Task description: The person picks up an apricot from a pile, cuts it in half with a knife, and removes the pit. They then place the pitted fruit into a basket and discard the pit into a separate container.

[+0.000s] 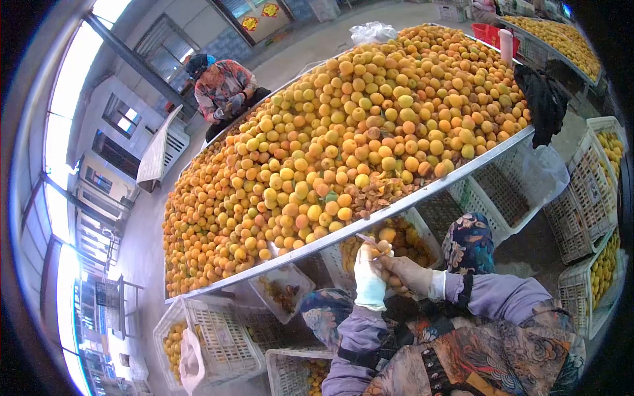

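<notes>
My left hand (368, 272), in a pale glove, is raised at the table's near edge over a crate, fingers closed. A small orange-brown fruit, apparently an apricot (382, 247), shows at its fingertips. My right hand (411, 274), also gloved, meets it from the right with bent, closed fingers; what they grip is hidden. Just beyond the hands, a large heap of yellow-orange apricots (310, 158) covers the metal-edged table (290, 255). Brown scraps (383, 190) lie at the heap's near edge. Below my hands stands a crate (432, 239) with apricot pieces in it.
White plastic crates stand left (224, 343) and right (581, 198) of my knees, some holding fruit. A black cloth (543, 99) hangs over the table's right corner. Another person (224, 89) sits across the table. A pink bottle (506, 45) and clear plastic bag (373, 33) are farther back.
</notes>
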Demonstrator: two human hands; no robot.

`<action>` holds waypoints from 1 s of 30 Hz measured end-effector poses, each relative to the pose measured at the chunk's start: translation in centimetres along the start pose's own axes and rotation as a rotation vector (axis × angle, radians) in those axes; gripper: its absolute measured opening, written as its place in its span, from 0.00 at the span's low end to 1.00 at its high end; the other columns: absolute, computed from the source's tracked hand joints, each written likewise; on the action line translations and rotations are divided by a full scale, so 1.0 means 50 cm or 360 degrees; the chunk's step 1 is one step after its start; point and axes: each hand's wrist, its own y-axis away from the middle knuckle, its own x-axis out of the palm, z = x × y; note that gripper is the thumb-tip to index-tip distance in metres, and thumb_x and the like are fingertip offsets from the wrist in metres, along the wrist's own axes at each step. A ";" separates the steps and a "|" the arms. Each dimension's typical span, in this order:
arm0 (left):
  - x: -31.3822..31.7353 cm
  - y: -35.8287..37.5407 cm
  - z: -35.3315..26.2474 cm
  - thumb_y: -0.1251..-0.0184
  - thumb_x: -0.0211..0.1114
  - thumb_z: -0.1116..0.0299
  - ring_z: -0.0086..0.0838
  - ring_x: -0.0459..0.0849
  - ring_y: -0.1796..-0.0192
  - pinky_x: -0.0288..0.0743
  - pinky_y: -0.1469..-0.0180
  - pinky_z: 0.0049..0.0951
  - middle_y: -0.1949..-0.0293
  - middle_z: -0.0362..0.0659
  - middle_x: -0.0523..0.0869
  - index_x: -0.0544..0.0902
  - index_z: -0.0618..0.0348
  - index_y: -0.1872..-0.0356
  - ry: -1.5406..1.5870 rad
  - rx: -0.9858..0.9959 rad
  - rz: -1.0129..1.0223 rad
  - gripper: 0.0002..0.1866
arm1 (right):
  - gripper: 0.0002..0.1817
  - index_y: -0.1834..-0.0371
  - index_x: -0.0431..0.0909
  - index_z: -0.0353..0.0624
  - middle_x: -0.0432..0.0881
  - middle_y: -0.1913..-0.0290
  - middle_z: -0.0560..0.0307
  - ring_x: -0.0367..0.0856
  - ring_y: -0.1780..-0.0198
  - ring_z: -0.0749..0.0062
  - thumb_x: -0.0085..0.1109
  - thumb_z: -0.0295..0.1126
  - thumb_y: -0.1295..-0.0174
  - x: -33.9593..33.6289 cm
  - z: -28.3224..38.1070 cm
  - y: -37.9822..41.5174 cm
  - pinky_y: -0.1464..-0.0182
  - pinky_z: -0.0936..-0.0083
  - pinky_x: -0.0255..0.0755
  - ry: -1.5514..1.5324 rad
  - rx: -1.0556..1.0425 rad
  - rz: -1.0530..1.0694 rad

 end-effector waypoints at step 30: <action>0.083 0.136 -0.045 0.28 0.43 0.49 0.27 0.72 0.72 0.70 0.63 0.28 0.65 0.46 0.75 0.63 0.61 0.39 -0.0129 -0.0204 0.0424 0.27 | 0.14 0.74 0.70 0.42 0.66 0.87 0.64 0.61 0.88 0.82 0.50 0.40 0.36 0.067 0.166 0.093 0.86 0.84 0.54 -0.0223 -0.1331 0.0085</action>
